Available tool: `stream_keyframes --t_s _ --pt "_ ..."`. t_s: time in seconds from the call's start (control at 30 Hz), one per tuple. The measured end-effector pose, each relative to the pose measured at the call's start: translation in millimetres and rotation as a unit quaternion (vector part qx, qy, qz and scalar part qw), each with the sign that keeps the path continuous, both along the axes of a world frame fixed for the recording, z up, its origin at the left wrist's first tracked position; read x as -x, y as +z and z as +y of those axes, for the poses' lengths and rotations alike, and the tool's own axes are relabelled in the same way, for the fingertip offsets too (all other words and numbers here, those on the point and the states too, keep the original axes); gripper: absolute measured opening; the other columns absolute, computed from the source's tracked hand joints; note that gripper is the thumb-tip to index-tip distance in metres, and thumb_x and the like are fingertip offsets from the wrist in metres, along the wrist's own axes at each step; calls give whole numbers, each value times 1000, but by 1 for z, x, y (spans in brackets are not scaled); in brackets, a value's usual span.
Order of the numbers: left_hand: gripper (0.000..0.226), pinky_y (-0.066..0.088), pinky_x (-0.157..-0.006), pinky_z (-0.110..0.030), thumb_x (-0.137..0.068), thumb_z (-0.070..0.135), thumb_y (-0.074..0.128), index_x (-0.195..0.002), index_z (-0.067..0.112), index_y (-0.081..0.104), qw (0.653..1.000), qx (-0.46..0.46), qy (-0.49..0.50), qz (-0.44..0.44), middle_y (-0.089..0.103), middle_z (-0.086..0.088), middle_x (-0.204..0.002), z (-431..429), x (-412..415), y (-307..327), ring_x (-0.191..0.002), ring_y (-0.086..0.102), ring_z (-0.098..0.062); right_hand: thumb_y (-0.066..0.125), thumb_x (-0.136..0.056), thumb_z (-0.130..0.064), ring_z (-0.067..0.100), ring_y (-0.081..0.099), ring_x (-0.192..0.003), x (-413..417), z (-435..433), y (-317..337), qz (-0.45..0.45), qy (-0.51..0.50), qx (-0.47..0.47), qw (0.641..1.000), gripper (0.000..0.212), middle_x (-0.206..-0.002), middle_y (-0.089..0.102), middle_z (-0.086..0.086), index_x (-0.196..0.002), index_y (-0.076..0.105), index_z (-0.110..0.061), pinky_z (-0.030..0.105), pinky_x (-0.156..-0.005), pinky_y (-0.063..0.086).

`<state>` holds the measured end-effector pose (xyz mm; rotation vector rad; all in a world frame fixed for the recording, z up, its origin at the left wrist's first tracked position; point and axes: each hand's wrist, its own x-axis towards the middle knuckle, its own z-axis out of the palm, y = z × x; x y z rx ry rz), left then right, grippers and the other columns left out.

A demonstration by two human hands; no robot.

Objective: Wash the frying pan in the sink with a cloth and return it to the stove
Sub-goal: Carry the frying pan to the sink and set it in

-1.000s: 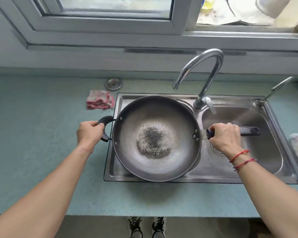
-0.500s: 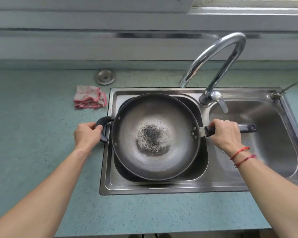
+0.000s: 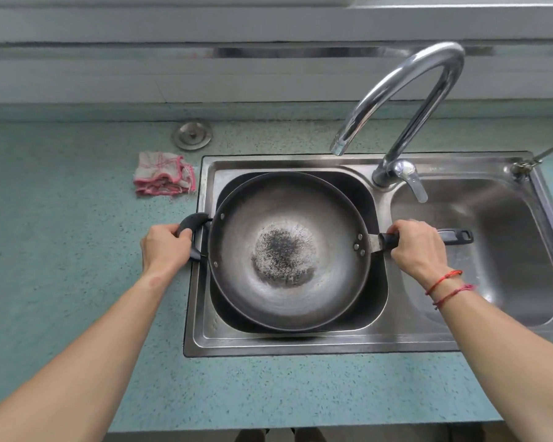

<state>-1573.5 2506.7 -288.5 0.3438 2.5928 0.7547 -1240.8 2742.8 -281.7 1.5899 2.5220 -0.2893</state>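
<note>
A large metal frying pan (image 3: 288, 218) with a dark burnt patch at its centre sits low in the left basin of the steel double sink (image 3: 300, 346). My left hand (image 3: 165, 248) grips the short black loop handle on the pan's left side. My right hand (image 3: 417, 245) grips the long black handle, whose end sticks out over the right basin. A folded white cloth with pink edging (image 3: 163, 178) lies on the counter just left of the sink.
The curved chrome tap (image 3: 406, 100) arches over the divide between the basins, spout above the pan's far right rim. A round metal sink plug (image 3: 192, 135) lies on the teal counter (image 3: 61, 250) behind the cloth. A second thin tap (image 3: 537, 157) stands at the far right.
The pan has gone down from above the sink rim into the left basin, both hands still on its handles. The view has tilted down and closer.
</note>
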Motion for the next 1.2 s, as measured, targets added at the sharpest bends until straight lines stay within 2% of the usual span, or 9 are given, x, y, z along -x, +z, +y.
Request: stream_keyframes --t_s 0.1,0.17,0.27,0.37,0.57,0.7,0.93,1.1,1.2 --pt "28 35 -56 -24 -92 20 59 -65 18 67 1000 1 3 -2 59 11 -42 0 1 0 -65 52 -6 64 -74 -2 39 59 -90 0 -1 3 -3 -1 7 1000 27 -93 69 15 -96 73 -13 40 -78 49" --pt "27 34 -55 -25 -91 20 60 -64 17 67 1000 0 2 -8 63 7 -52 0 2 2 -72 59 -18 63 -73 -1 39 59 -93 0 -1 5 0 -3 13 1000 30 -96 69 16 -100 73 -13 39 -80 49" --pt "18 44 -70 -28 -88 27 65 -87 12 75 1000 0 0 -12 74 -3 -83 -1 6 6 -97 64 -28 63 -73 0 39 60 -95 0 0 8 3 -17 22 1000 33 -98 70 15 -102 73 -13 39 -80 49" --pt "46 43 -98 -34 -88 37 64 -125 8 66 999 -13 35 15 70 -9 -115 1 23 13 -115 59 -29 63 -73 -2 38 60 -98 2 0 9 1 -29 30 999 36 -101 71 14 -105 72 -15 39 -82 50" --pt "51 38 -102 -42 -93 37 55 -130 2 54 993 -5 66 97 55 -25 -129 20 80 17 -123 49 -39 63 -72 -3 34 60 -105 9 -4 12 4 -49 36 998 44 -109 70 12 -114 68 -15 38 -88 49" --pt "55 37 -101 -48 -95 37 55 -128 -6 47 994 32 63 85 49 -32 -133 41 99 11 -127 42 -47 61 -72 -2 34 59 -106 15 -8 14 32 -54 31 998 46 -110 70 12 -116 67 -14 39 -90 48" --pt "57 39 -101 -49 -91 34 64 -130 -3 44 994 43 78 69 49 -28 -136 66 108 -2 -130 40 -45 59 -79 -5 34 59 -108 24 -10 11 30 -57 18 998 41 -113 70 12 -119 65 -14 42 -96 46" --pt "73 44 -100 -49 -83 55 68 -125 -2 54 988 21 143 49 56 -27 -130 74 120 -8 -123 50 -43 58 -80 -5 36 59 -106 26 -14 8 40 -67 19 997 40 -112 70 13 -118 66 -14 40 -93 45" --pt "59 49 -96 -48 -80 42 76 -116 -1 61 988 20 150 41 63 -25 -123 76 121 -10 -114 58 -42 58 -81 -5 36 58 -107 29 -16 7 50 -71 23 996 38 -112 69 13 -117 67 -13 39 -92 45"
